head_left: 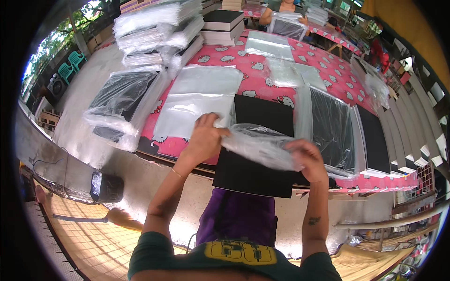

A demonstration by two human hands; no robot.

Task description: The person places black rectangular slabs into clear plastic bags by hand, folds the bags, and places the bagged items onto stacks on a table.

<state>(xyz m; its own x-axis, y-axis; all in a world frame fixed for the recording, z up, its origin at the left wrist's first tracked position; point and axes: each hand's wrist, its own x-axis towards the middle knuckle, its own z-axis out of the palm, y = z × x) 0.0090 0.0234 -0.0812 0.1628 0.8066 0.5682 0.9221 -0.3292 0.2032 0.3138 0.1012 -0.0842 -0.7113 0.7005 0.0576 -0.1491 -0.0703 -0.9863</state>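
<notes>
A crumpled clear plastic bag (262, 145) stretches between my hands, above a flat black board or book cover (253, 180) at the table's front edge. My left hand (206, 136) pinches the bag's left end. At the other end, my right hand (307, 158) has its fingers closed on the plastic, slightly smeared by motion. Black surface (264, 114) shows again behind the bag; I cannot tell if it is the same piece. A pile of flat clear plastic bags (199, 100) lies beyond my left hand. To the right of my right hand are black items wrapped in plastic (333, 129).
The table has a pink patterned cover (213, 56). Plastic-wrapped stacks (150, 33) rise at the far left, with another wrapped pile (124, 96) nearer. Thick black-covered stacks (372, 140) line the right edge. Across the table, a person holds a wrapped black item (288, 28).
</notes>
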